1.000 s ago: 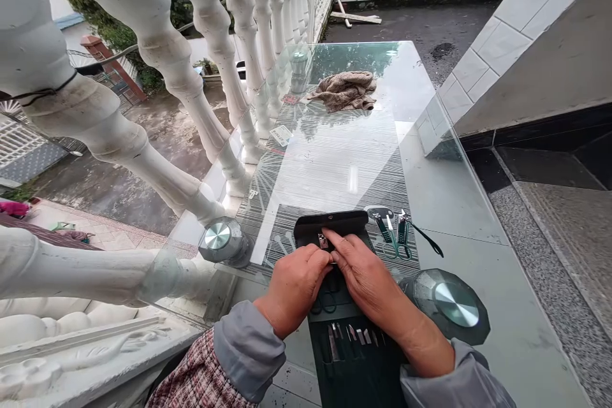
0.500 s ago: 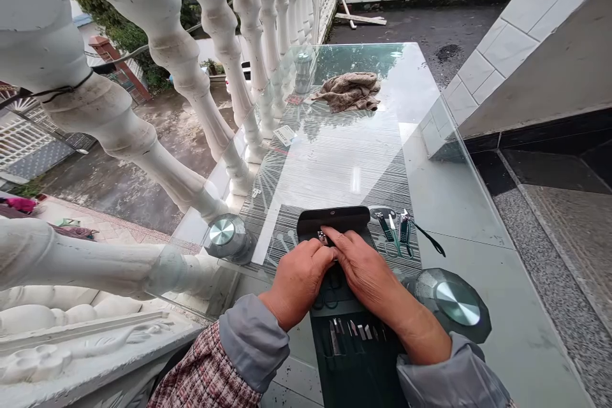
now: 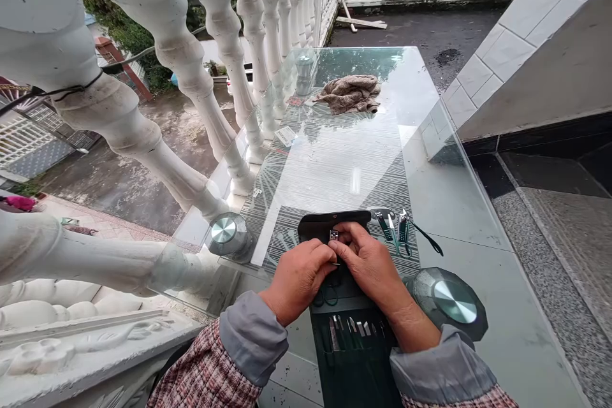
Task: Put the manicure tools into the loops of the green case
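A dark green manicure case (image 3: 354,366) lies unfolded at the near end of the glass table, its far flap (image 3: 315,224) raised. My right hand (image 3: 375,261) pinches a small silver piece, which looks like the head of a nail clipper (image 3: 333,235), between thumb and forefinger above the case. Close beside it, my left hand (image 3: 301,277) is closed, with a thin metal edge showing at its thumb; the rest is hidden. Below the hands, scissors handles (image 3: 327,295) and several slim metal tools (image 3: 351,326) sit in the case. Right of the flap lie clippers (image 3: 403,227) and small scissors (image 3: 393,233).
The glass tabletop (image 3: 430,172) rests on faceted supports, one at the left (image 3: 229,236) and one at the right (image 3: 449,303). A crumpled brown cloth (image 3: 349,94) and a small white card (image 3: 285,135) lie farther back. White balusters (image 3: 224,44) run along the left.
The silver piece has shifted slightly right, away from my left hand. My right thumb and forefinger have closed around it, and my right hand has turned a little.
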Available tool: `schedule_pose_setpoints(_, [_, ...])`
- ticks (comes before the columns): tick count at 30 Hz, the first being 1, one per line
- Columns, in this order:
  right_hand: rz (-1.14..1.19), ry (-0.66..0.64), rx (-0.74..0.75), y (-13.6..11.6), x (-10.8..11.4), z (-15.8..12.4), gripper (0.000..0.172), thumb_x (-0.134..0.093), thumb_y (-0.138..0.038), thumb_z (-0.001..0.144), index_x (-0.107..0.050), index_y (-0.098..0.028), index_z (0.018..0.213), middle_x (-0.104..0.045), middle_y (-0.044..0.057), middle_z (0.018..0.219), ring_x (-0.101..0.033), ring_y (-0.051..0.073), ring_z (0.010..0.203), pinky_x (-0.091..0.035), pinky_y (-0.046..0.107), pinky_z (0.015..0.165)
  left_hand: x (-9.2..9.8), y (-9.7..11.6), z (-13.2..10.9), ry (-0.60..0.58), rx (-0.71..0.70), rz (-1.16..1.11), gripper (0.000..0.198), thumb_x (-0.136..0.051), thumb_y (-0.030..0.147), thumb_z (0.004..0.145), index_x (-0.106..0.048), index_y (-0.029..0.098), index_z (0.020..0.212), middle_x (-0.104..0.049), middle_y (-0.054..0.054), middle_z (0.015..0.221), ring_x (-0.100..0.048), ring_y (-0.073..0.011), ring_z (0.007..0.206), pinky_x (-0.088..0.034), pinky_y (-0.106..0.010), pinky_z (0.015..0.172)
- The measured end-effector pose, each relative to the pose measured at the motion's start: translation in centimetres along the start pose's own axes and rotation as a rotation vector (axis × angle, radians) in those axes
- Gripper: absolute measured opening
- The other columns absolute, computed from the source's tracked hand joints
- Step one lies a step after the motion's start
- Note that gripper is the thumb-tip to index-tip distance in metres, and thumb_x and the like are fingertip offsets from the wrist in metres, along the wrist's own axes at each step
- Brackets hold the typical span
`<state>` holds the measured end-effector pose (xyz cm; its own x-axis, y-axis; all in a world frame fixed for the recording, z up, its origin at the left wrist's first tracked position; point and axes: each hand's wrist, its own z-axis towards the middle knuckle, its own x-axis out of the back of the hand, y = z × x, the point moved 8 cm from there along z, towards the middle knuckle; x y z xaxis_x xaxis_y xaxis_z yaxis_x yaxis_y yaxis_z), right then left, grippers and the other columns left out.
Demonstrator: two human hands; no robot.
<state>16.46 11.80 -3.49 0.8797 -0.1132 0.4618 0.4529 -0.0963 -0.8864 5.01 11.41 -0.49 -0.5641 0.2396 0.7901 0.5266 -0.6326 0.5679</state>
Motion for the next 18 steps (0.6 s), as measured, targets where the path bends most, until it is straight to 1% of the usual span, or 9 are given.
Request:
schedule_pose_setpoints(1, [0.065, 0.007, -0.023, 0.3, 0.0, 0.0, 0.025, -0.054, -0.034, 0.078, -0.058, -0.019, 0.098, -0.065, 0.002, 0.079, -0.058, 0.015, 0.067, -0.044, 0.029, 0.065, 0.0, 0.0, 0.0, -0.010, -0.008, -0.036, 0.007, -0.054, 0.015, 0.083, -0.057, 0.019, 0.078, -0.056, 0.002, 0.075, -0.052, -0.0107, 0.071, -0.041, -0.021, 0.062])
schedule_pose_setpoints(3, [0.167, 0.019, -0.054, 0.8, -0.1, 0.0, 0.025, -0.056, -0.033, 0.077, -0.057, -0.018, 0.097, -0.066, 0.003, 0.082, -0.060, 0.016, 0.072, -0.045, 0.029, 0.067, 0.1, 0.1, 0.0, -0.034, -0.030, -0.102, 0.011, -0.058, 0.008, 0.078, -0.058, 0.019, 0.076, -0.057, 0.003, 0.076, -0.053, -0.0108, 0.072, -0.042, -0.020, 0.064])
schedule_pose_setpoints(6, [0.207, 0.008, -0.074, 0.9, -0.3, -0.1, 0.026, -0.057, -0.032, 0.076, -0.058, -0.018, 0.097, -0.067, 0.004, 0.083, -0.061, 0.017, 0.076, -0.045, 0.030, 0.069, 0.2, 0.1, -0.1, -0.050, -0.048, -0.176, 0.016, -0.060, 0.003, 0.073, -0.060, 0.019, 0.073, -0.059, 0.002, 0.076, -0.054, -0.0114, 0.075, -0.043, -0.021, 0.066])
schedule_pose_setpoints(10, [0.097, -0.108, -0.034, -0.2, -0.9, -0.4, 0.021, -0.053, -0.028, 0.079, -0.060, -0.020, 0.096, -0.067, 0.002, 0.083, -0.061, 0.016, 0.076, -0.044, 0.030, 0.070, 0.7, -0.5, 0.0, 0.013, 0.001, -0.247, 0.011, -0.063, 0.008, 0.075, -0.060, 0.018, 0.071, -0.058, 0.002, 0.071, -0.054, -0.0115, 0.071, -0.042, -0.022, 0.065])
schedule_pose_setpoints(12, [0.010, -0.155, 0.013, -0.8, -1.1, -0.6, 0.018, -0.050, -0.026, 0.081, -0.061, -0.020, 0.093, -0.066, 0.002, 0.082, -0.060, 0.016, 0.077, -0.044, 0.030, 0.071, 0.7, -1.0, 0.1, 0.047, 0.042, -0.262, 0.009, -0.064, 0.010, 0.075, -0.060, 0.018, 0.072, -0.056, 0.003, 0.070, -0.053, -0.0111, 0.069, -0.042, -0.022, 0.064])
schedule_pose_setpoints(14, [-0.085, -0.156, 0.088, -1.4, -1.1, -0.7, 0.019, -0.046, -0.027, 0.084, -0.064, -0.021, 0.086, -0.064, 0.003, 0.081, -0.058, 0.016, 0.078, -0.043, 0.030, 0.072, 0.7, -1.4, 0.1, 0.059, 0.085, -0.261, 0.010, -0.065, 0.010, 0.074, -0.060, 0.017, 0.071, -0.056, 0.003, 0.069, -0.053, -0.0108, 0.068, -0.041, -0.022, 0.063])
schedule_pose_setpoints(16, [-0.158, -0.139, 0.155, -1.7, -1.1, -0.7, 0.025, -0.042, -0.029, 0.086, -0.065, -0.020, 0.079, -0.060, 0.004, 0.080, -0.056, 0.017, 0.078, -0.043, 0.031, 0.072, 0.5, -1.7, 0.2, 0.050, 0.132, -0.250, 0.010, -0.065, 0.010, 0.074, -0.058, 0.017, 0.070, -0.056, 0.003, 0.070, -0.053, -0.0109, 0.069, -0.041, -0.022, 0.063])
schedule_pose_setpoints(18, [-0.171, -0.124, 0.182, -1.6, -1.1, -0.7, 0.029, -0.040, -0.030, 0.088, -0.066, -0.020, 0.080, -0.059, 0.005, 0.080, -0.056, 0.017, 0.078, -0.044, 0.031, 0.072, 0.4, -1.9, 0.2, 0.028, 0.174, -0.235, 0.010, -0.064, 0.011, 0.074, -0.058, 0.018, 0.070, -0.057, 0.003, 0.071, -0.053, -0.0114, 0.070, -0.041, -0.022, 0.064])
